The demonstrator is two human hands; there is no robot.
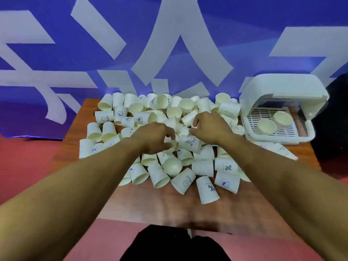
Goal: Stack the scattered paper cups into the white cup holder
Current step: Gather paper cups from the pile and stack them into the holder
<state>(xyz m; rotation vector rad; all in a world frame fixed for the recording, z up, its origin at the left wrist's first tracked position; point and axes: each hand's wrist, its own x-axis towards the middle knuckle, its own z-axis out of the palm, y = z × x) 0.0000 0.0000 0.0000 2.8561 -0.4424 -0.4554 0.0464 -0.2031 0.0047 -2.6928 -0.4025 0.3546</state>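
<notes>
Barely begun: two cups (pixel 266 126) sit in the white cup holder (pixel 282 87) (lid up), while scattered cups (pixel 160 177) crowd the table (pixel 165 206). The left hand (pixel 156 138) and right hand (pixel 210 129) dig in with curled fingers; whether they grip anything is unclear.

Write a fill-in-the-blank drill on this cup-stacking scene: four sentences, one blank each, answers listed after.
1. The paper cups lie scattered on a ____ table.
2. The white cup holder stands to the ____ of the pile.
3. On the holder's slatted tray, ____ cup mouths show.
4. The front cup, nearest the person, bears a ____ sign.

Missing words: wooden; right; two; percent.
</notes>
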